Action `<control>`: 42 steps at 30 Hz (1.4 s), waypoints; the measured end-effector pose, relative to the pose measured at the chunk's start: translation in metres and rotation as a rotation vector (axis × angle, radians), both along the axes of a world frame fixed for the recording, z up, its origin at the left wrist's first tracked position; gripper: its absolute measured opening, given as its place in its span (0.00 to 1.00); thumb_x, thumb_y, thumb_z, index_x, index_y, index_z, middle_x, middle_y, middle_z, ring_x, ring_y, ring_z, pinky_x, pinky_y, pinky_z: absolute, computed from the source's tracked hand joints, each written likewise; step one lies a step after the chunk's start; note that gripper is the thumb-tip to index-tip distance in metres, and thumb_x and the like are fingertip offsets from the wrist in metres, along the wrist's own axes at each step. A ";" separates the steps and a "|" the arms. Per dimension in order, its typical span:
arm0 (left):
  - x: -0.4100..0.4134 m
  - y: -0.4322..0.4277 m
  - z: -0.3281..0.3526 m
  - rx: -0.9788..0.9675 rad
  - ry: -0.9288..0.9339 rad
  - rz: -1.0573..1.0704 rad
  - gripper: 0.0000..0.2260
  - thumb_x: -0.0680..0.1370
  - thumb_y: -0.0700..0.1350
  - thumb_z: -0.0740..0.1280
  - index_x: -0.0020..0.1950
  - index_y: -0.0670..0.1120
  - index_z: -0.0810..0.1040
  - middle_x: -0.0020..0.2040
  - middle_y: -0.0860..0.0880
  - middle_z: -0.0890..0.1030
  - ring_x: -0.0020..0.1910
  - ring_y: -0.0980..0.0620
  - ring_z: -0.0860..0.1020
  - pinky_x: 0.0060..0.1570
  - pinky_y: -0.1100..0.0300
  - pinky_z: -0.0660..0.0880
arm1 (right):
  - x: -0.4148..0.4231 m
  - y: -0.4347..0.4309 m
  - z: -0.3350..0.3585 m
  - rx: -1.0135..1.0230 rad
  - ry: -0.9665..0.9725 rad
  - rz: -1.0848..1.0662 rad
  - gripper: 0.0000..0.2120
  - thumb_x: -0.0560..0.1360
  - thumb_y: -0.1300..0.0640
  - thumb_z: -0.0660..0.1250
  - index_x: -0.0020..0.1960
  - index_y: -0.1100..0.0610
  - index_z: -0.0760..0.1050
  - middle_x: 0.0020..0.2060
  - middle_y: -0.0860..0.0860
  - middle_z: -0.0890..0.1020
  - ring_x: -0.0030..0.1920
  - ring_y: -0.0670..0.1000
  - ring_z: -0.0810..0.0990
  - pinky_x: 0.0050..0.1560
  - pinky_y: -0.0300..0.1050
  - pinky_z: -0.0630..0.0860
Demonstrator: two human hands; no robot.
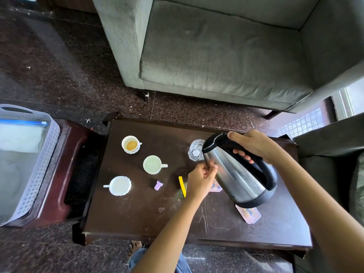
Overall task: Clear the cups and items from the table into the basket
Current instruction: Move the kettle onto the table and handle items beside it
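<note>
Kettle [239, 174] tilted above the counter [137, 213], right hand [254, 143] fingers wrapped round its handle, left hand [201, 179] fingers pinched against its side. Three cups [152, 164] sit left; basket [25, 160] stands well apart.

The pink box [248, 214] is being largely hidden beneath the tilted kettle [236, 176], with only one corner left showing. A second pinkish item [215, 187] is being screened between the left hand [201, 180] and the kettle, too little of it seen to be identified. The glass [195, 150] is being partly covered by the kettle's lid. The basket [35, 166] is being cropped by the left edge, its contents blurred beyond telling.
</note>
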State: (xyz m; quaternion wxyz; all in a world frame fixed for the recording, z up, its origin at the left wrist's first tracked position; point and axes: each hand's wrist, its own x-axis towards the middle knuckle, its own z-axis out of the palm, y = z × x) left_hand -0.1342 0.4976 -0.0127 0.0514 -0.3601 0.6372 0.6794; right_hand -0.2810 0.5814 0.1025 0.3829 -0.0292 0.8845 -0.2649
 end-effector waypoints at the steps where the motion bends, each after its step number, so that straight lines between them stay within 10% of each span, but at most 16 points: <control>1: -0.001 0.001 0.000 -0.004 -0.007 0.000 0.14 0.75 0.54 0.67 0.49 0.43 0.80 0.36 0.52 0.83 0.33 0.66 0.78 0.35 0.75 0.71 | -0.001 0.000 0.000 0.002 0.000 0.000 0.27 0.72 0.39 0.62 0.32 0.63 0.77 0.22 0.54 0.73 0.21 0.53 0.69 0.23 0.40 0.69; 22: -0.005 0.000 0.009 -0.002 0.001 -0.077 0.13 0.77 0.53 0.66 0.37 0.47 0.71 0.22 0.58 0.74 0.27 0.67 0.73 0.32 0.75 0.67 | -0.004 -0.002 0.013 0.050 -0.016 0.029 0.26 0.74 0.41 0.62 0.33 0.64 0.77 0.21 0.54 0.74 0.21 0.53 0.69 0.23 0.40 0.69; 32: -0.009 0.002 0.009 -0.010 0.012 -0.091 0.16 0.77 0.54 0.66 0.32 0.49 0.68 0.40 0.52 0.75 0.26 0.66 0.71 0.31 0.74 0.66 | -0.008 -0.005 0.013 0.069 0.011 0.058 0.27 0.72 0.40 0.62 0.31 0.64 0.78 0.21 0.53 0.74 0.22 0.54 0.71 0.23 0.41 0.70; 36: -0.009 0.002 0.008 -0.015 0.000 -0.089 0.14 0.77 0.54 0.65 0.34 0.51 0.70 0.24 0.55 0.73 0.27 0.67 0.72 0.32 0.74 0.67 | -0.008 -0.007 0.011 0.069 0.006 0.062 0.27 0.72 0.40 0.62 0.31 0.64 0.78 0.20 0.53 0.75 0.22 0.54 0.71 0.23 0.40 0.70; 42: -0.010 0.002 0.004 -0.015 -0.015 -0.077 0.12 0.77 0.54 0.65 0.40 0.47 0.75 0.27 0.58 0.75 0.30 0.68 0.74 0.32 0.75 0.67 | -0.008 -0.007 0.009 0.053 0.001 0.053 0.26 0.72 0.41 0.62 0.30 0.64 0.77 0.20 0.53 0.74 0.21 0.54 0.70 0.22 0.40 0.70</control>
